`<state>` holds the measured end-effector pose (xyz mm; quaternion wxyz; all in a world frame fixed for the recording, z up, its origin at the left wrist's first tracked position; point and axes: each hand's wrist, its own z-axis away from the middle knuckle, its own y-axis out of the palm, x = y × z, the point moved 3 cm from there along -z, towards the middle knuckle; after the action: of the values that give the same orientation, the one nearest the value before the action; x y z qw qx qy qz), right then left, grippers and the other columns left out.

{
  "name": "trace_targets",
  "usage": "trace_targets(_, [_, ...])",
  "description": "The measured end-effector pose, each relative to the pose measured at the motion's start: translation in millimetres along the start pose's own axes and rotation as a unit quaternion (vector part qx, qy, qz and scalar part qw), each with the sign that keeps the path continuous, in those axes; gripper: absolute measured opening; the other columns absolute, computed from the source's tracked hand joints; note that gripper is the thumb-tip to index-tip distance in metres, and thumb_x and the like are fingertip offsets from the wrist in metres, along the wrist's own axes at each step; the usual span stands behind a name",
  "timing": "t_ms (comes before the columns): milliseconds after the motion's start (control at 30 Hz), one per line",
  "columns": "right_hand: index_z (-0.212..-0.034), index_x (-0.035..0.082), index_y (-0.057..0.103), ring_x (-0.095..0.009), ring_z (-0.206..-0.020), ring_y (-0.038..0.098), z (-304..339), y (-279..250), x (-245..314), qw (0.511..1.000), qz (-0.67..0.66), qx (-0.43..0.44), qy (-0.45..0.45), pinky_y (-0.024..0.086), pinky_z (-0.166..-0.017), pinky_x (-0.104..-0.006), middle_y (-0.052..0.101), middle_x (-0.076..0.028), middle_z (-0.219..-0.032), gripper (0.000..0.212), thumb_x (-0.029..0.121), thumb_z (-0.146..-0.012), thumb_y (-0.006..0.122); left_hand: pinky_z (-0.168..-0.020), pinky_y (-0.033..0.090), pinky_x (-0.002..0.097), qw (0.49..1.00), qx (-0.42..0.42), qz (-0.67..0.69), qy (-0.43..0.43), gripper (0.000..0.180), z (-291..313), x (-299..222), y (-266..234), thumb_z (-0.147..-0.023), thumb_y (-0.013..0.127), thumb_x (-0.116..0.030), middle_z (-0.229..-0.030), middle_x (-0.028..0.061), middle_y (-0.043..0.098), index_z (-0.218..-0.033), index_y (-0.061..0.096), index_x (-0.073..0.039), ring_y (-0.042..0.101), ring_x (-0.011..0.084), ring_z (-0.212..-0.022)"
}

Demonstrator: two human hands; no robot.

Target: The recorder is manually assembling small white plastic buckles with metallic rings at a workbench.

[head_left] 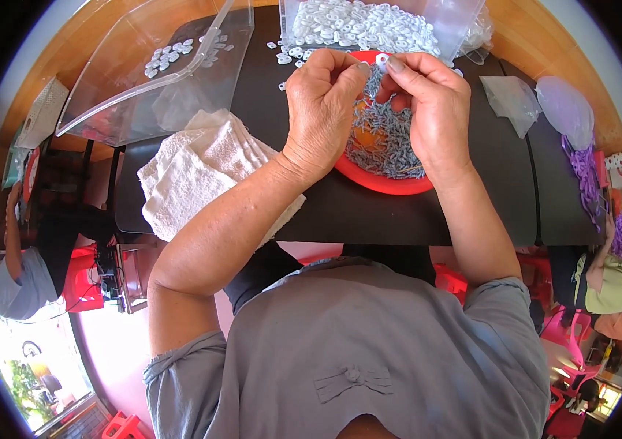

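- Two hands work above one red bowl (384, 183) on the dark table (369, 216).
- The left hand (322, 110) and right hand (435, 110) meet over the bowl's far rim; their fingers are pinched together on a small white ring (382, 58), held between both sets of fingertips.
- The bowl holds a heap of thin grey strips (388, 139), just below the hands.
- Two clear plastic containers stand at the table's far side: the left box (106, 95), tilted, holds a scatter of about a dozen white rings; the far box (442, 22) is heaped with too many white rings to count.
- A few loose rings (285, 55) lie on the table between the boxes and the bowl.
- One folded white towel (201, 172) lies left of the bowl, under the left forearm.
- Two clear bags (538, 102) lie at the right, next to a purple bundle (585, 172).
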<state>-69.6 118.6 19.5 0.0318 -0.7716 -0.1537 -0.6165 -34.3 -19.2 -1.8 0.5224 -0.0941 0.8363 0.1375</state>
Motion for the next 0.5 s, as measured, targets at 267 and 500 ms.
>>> trace_targets(267, [-0.094, -0.002, 0.067, -0.01, -0.066, 0.058, 1.4, 2.0, 0.2, 1.0, 0.011, -0.006, 0.003, 0.039, -0.059, -0.0216, 0.063, -0.004, -0.075, 0.015, 0.012, -0.09, 0.062, -0.064, 0.048, 0.0237, 1.0, 0.007, -0.008, -0.02, 0.013, 1.3, -1.7, -1.2, -0.09, 0.063, -0.009, -0.079, 0.004, 0.061, -0.092, 0.062, 0.004, 0.058, 0.0102, -0.068])
trace_targets(500, [-0.092, -0.002, 0.067, -0.009, -0.067, 0.058, 4.6, 5.4, 4.5, 0.995, 0.066, -0.029, -0.065, 0.04, -0.06, -0.0217, 0.063, -0.003, -0.075, 0.014, 0.011, -0.089, 0.063, -0.063, 0.048, 0.0232, 0.999, 0.01, 0.013, -0.034, 0.011, 1.2, -3.1, -0.1, -0.089, 0.063, -0.007, -0.077, 0.0038, 0.061, -0.09, 0.063, 0.004, 0.057, 0.0098, -0.066])
